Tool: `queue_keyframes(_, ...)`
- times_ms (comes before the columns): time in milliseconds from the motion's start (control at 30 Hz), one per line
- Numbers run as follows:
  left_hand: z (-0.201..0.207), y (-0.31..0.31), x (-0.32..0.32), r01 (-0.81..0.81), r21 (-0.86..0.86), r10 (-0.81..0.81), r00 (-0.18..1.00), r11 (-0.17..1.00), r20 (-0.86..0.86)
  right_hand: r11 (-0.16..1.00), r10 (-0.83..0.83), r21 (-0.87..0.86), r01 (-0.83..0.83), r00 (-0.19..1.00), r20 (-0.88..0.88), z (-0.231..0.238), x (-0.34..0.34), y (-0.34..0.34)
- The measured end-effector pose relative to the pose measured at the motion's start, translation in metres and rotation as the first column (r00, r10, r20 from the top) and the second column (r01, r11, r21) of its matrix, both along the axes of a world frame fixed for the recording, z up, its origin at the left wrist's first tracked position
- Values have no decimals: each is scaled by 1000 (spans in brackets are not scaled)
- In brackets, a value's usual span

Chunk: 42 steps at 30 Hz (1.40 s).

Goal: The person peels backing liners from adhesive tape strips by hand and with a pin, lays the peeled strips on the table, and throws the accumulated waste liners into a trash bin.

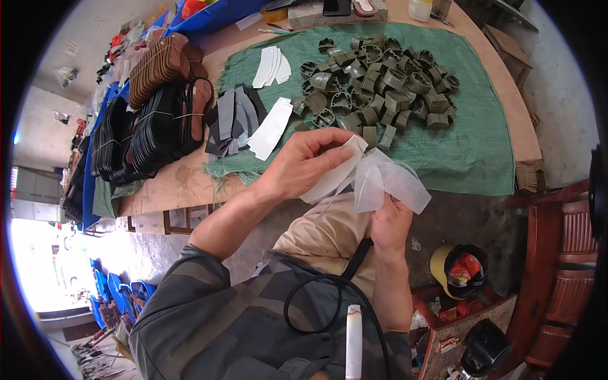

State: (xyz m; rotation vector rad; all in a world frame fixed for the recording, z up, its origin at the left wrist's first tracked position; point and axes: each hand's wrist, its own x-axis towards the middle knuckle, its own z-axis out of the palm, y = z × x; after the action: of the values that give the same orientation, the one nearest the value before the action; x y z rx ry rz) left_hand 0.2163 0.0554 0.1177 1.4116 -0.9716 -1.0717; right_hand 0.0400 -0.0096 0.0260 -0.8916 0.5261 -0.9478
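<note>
My left hand (303, 164) pinches a white curved strip (332, 177) between thumb and fingers. My right hand (391, 221) grips several thin translucent white sheets (392, 180) from below, fanned out and touching the strip. Both hands hover over my lap, just in front of the wooden table's edge (171, 187). On the green woven cloth (468, 145) lie two stacks of white curved pieces (271, 130) and a pile of dark green plastic heel parts (373, 79).
Grey and black cut pieces (233, 120) lie left of the white stack. Bundled black and brown soles (155, 107) fill the table's left side. A yellow bin with a black bag (462, 269) stands on the floor at right, by a red wooden chair (557, 253).
</note>
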Motion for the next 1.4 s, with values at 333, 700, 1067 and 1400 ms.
queue_keyframes(333,-7,-6,3,-39,30,33,982,999,188,987,15,-155,-39,989,-150,18,2,-4)
queue_keyframes(700,-10,-6,3,-9,101,1,997,995,80,989,36,-133,-56,989,-145,13,3,-2)
queue_keyframes(1067,-22,-4,0,10,67,16,925,998,-380,978,192,66,-200,976,105,3,6,-11)
queue_keyframes(1400,-19,-2,-17,16,142,84,742,990,-666,827,288,319,-463,836,467,-35,1,-18)
